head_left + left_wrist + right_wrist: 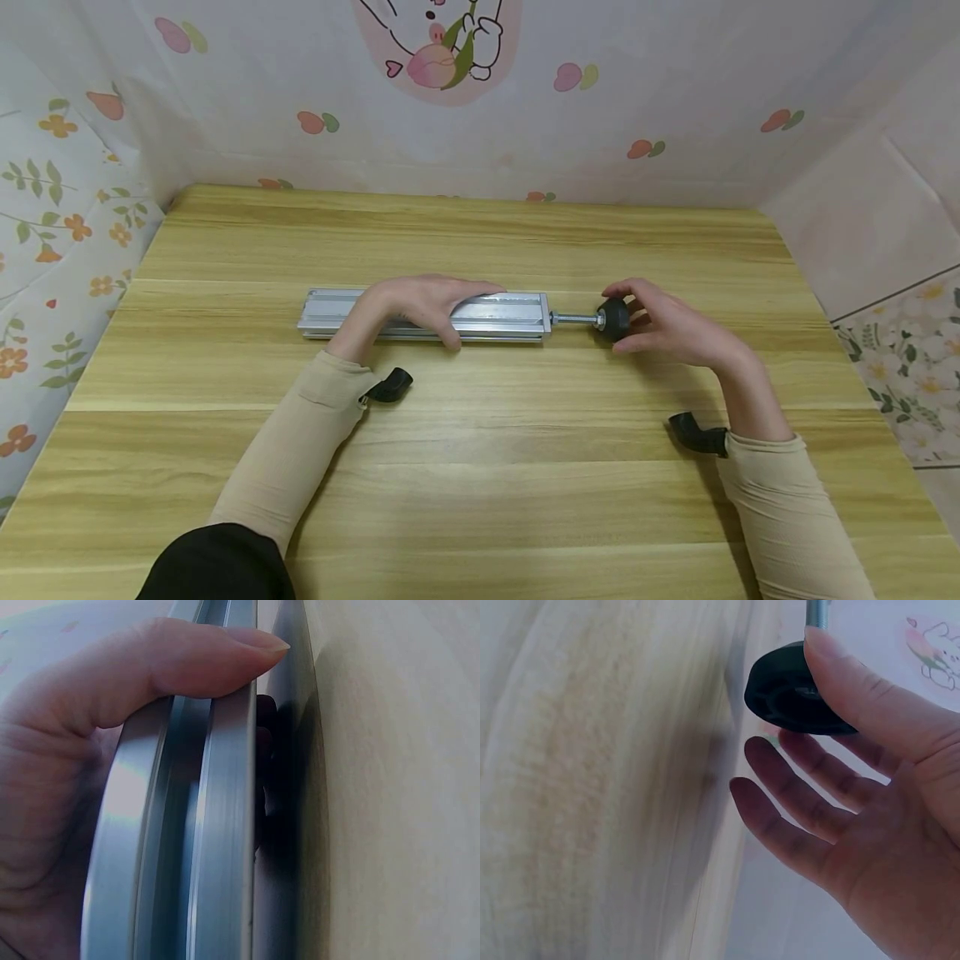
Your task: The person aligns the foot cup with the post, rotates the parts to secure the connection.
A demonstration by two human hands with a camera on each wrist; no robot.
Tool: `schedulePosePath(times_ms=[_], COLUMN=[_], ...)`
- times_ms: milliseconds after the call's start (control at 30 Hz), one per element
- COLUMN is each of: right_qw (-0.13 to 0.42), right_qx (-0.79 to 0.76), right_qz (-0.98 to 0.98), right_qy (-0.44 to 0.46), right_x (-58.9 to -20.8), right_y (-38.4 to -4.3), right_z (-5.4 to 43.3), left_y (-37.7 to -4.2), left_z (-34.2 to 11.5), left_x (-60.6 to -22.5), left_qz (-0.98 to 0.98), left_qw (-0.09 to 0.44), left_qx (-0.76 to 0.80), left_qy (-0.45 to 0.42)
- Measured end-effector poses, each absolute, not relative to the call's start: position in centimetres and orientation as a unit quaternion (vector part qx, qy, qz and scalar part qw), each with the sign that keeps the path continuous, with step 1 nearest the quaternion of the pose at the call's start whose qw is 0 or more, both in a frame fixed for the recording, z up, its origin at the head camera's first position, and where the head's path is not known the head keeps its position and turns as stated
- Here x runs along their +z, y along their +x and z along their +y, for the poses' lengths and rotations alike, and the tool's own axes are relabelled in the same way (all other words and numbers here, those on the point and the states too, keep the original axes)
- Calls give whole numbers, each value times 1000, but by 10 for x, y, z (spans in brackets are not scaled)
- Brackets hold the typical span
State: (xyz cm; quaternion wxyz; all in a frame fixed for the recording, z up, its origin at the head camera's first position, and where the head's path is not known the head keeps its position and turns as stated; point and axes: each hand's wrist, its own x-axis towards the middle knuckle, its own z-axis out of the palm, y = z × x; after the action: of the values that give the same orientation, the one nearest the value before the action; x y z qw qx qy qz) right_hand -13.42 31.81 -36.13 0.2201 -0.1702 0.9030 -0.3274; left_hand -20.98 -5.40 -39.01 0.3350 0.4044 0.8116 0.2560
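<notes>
A silver aluminium extrusion profile (502,315) lies lengthwise across the middle of the table, its slots running left to right. My left hand (420,302) grips it from above, with the thumb (217,664) over the near side; the other fingers are mostly hidden behind it. From the profile's right end plate a threaded rod (576,319) with nuts sticks out, ending in a round black levelling foot (617,320). My right hand (667,325) holds this foot by its rim between thumb and fingers. In the right wrist view the foot's hollow underside (795,697) shows, and the lower fingers stay off it.
The wood-grain table (487,483) runs under both arms. A patterned white curtain (487,150) stands along its back edge, with more patterned covering at both sides. Black wrist cameras (393,386) stick out from the sleeves.
</notes>
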Motion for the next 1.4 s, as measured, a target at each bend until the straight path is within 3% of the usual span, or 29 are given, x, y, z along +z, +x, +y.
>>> schedulePosePath(times_ms=[1400], right_qw=[219], right_qx=[-312], right_qz=[908], right_qy=[-172], right_x=[-358], right_y=[-134], right_z=[321], left_y=[-211], left_z=[-53], left_x=[-390], left_qz=[816], left_qw=[332], left_qx=[245], left_qy=[404])
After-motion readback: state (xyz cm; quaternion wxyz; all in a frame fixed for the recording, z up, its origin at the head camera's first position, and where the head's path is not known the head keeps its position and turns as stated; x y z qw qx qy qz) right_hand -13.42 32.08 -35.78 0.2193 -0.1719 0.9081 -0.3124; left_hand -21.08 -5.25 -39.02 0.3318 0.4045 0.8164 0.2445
